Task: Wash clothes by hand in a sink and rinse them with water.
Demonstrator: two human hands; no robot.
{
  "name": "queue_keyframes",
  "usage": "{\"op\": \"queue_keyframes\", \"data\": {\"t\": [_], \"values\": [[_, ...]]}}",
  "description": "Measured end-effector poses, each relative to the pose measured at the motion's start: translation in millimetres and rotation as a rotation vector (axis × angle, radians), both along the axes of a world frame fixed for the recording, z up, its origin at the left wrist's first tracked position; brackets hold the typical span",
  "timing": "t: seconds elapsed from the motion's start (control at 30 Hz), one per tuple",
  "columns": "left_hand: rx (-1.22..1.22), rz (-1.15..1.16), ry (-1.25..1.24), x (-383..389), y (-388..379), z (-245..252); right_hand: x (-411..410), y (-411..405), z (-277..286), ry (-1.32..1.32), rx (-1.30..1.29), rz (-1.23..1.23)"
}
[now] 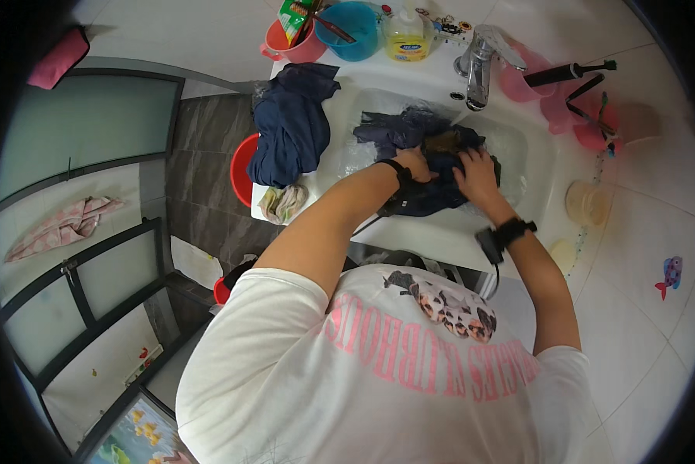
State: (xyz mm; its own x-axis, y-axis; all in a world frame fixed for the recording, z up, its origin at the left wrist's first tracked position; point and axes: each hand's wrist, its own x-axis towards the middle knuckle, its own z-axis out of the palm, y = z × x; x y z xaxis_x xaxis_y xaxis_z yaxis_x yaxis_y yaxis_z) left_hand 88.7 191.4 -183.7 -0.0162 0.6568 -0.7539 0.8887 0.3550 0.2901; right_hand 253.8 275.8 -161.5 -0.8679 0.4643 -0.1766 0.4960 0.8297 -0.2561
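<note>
A soaked dark navy garment [443,194] lies bunched in the white washbasin [524,124], partly in water. My left hand [415,165] has its fingers dug into the cloth, their tips partly hidden in the folds. On the right side of the same bundle, my right hand [478,176] presses down with its fingers spread. Between and above the hands shows a brownish patch [442,142] of cloth. Water runs in a thin stream from the chrome faucet [478,75] onto the bundle. Each wrist wears a black strap with a small device.
A folded navy garment [295,124] and a pale crumpled cloth [283,203] lie on the left ledge, above a red basin [243,171]. Behind stand a pink cup [301,49], a blue cup [350,35] and a soap bottle [408,40]. Pink toothbrush holders [594,124] are at right.
</note>
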Motion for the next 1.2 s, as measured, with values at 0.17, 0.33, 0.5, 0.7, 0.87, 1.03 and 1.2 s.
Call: {"op": "queue_keyframes", "data": {"t": [0.17,0.33,0.5,0.7,0.87,1.03,1.2], "values": [[-0.048,0.028,-0.114,-11.6,28.7,7.6,4.1,-45.8,42.6,-0.032,-0.174,-0.046],[0.075,-0.12,0.0,-37.6,39.3,68.7,32.2,21.9,-18.4,-0.055,-0.135,0.209],[0.598,-0.56,0.146,-47.9,2.1,43.0,15.5,8.5,12.8,-0.024,0.035,0.019],[0.202,-0.271,0.163,-37.0,-13.7,28.3,5.3,-47.9,48.1,-0.054,-0.336,0.071],[0.07,0.04,0.117,-14.9,-30.2,15.5,24.2,8.7,5.7,-0.154,-0.119,0.318],[0.062,0.157,-0.257,-31.4,-18.4,53.6,29.1,15.3,16.0,0.093,0.106,-0.136],[0.258,-0.117,0.104,-11.5,-34.7,49.4,18.2,-15.4,20.3,-0.105,-0.264,-0.196]]}}
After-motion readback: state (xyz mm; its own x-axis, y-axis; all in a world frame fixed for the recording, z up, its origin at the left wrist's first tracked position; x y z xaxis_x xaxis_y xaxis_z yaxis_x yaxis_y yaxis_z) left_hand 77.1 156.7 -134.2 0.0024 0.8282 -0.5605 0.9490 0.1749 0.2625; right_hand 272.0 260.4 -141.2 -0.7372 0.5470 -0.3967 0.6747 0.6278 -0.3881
